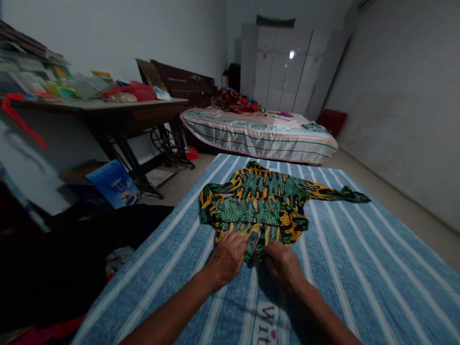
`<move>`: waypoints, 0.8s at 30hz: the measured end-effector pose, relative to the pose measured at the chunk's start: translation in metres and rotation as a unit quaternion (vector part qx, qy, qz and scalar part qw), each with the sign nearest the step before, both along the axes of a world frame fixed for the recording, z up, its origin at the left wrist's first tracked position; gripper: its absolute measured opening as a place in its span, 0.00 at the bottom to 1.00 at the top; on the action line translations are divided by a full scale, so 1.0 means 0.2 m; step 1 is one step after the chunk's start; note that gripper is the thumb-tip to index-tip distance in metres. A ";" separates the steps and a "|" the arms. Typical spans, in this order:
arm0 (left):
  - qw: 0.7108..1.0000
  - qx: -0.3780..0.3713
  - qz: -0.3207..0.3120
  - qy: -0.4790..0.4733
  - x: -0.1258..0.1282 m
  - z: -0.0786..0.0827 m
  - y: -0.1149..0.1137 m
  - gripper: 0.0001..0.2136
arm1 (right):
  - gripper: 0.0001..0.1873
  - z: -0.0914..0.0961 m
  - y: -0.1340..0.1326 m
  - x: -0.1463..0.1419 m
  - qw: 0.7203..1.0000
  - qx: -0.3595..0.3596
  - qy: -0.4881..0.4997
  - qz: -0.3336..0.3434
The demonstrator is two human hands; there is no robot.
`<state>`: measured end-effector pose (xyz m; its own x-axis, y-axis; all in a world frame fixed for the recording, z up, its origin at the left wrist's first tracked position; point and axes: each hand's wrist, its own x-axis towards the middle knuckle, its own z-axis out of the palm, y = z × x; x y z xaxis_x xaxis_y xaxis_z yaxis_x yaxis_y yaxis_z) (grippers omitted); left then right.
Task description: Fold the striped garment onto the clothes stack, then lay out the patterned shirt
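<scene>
Forearms [181, 306], both grips [229, 256] [283, 262] pinching shirt [251, 211]; blue carton [115, 184] left.

The patterned garment's [251, 211] near edge (beneath the fingers [234, 239]) is partly hidden.

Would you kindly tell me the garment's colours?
The garment is patterned green, black and yellow-orange, best seen in the head view.

Home bedroom, bed [258, 136] with headboard [179, 79], wardrobe [283, 72], sewing-machine table [132, 106]
</scene>
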<state>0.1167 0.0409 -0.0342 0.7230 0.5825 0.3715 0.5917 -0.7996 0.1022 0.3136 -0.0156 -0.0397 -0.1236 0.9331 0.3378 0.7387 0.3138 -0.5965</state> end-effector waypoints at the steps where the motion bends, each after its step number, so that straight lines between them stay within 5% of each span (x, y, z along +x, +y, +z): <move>1: 1.000 -0.002 -0.002 -0.005 0.00 0.01 0.00 0.06 | 0.13 0.02 0.01 0.02 0.999 -0.002 0.046 -0.001; 6: 0.999 -0.028 -0.035 -0.023 0.04 0.05 -0.05 0.05 | 0.10 0.16 0.06 0.19 0.954 -0.007 0.294 -0.057; 10: 0.998 -0.036 -0.051 0.014 0.08 0.09 -0.10 0.04 | 0.12 0.23 0.06 0.27 0.919 -0.017 0.384 -0.082; 16: 0.998 -0.015 -0.009 0.058 0.14 0.11 -0.13 0.13 | 0.11 0.21 0.06 0.26 0.929 -0.034 0.361 -0.070; 24: 0.996 -0.061 -0.044 0.053 0.18 0.05 -0.12 0.04 | 0.14 0.19 0.07 0.22 0.950 -0.048 0.307 -0.031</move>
